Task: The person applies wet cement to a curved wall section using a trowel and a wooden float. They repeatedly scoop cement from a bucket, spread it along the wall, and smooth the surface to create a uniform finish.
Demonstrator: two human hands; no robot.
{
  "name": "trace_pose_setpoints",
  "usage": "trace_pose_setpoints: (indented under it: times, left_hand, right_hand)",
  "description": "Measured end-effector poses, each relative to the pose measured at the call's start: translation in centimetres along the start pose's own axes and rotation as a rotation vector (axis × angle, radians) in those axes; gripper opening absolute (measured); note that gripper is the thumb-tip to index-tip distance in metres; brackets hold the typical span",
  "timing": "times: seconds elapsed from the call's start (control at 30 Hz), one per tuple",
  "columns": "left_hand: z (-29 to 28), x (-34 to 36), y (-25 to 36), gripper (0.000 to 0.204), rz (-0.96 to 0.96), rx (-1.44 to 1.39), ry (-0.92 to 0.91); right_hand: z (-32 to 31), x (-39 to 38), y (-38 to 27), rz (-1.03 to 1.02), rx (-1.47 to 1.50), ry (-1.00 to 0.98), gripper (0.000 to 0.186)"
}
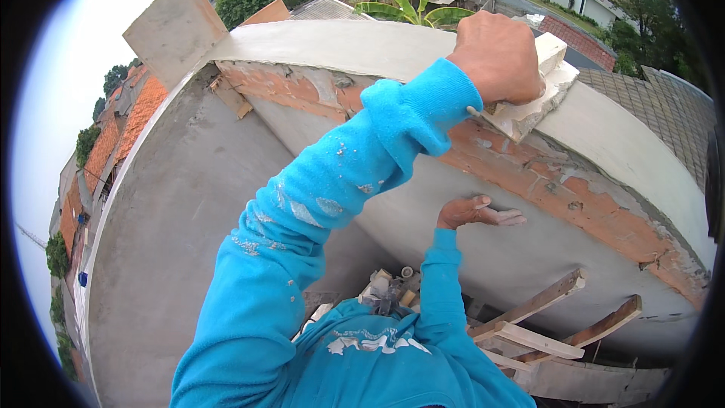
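My left arm, in a blue sleeve spotted with plaster, reaches up and across to the top of a curved wall (325,41). There my left hand (498,60) is closed in a fist on a pale, plaster-caked hand float (540,102). The float lies along the wall's outer edge, above a strip of bare orange brick (566,189); the fist hides its grip. Lower down, my right hand (479,211) is held open before the smooth grey wall face (423,189), fingers pointing right, nothing in it. Whether it touches the wall I cannot tell.
A square board (177,30) stands up at the wall's far left corner. Timber beams (536,306) jut out at lower right. Below my chest lies a cluttered spot with a pipe end (407,272). Beyond the wall are tiled roofs (657,109), trees and a road far below.
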State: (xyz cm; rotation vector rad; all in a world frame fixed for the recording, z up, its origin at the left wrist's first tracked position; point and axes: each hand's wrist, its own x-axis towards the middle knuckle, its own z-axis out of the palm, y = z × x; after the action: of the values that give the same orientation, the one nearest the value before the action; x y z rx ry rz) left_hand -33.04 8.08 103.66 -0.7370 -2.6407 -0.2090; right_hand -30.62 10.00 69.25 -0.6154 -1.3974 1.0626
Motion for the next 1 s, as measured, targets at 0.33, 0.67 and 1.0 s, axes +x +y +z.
trace_pose_setpoints:
  times: [0.33, 0.67, 1.0]
  left_hand:
    - [-1.2, -2.4, 17.1, 0.035, 0.377, -0.619, 0.012]
    - [0.6, -16.8, 0.6, 0.056, 0.223, -1.612, -0.617]
    - [15.0, -30.4, -11.3, 0.050, -0.196, -1.776, -0.736]
  right_hand:
    - [-6.7, -4.0, -2.2, -0.081, 0.171, -0.191, 0.058]
    - [-13.2, 0.3, -2.2, 0.279, 0.150, -0.721, 0.041]
    - [-19.0, -4.7, -8.3, 1.046, 0.880, -0.722, 0.048]
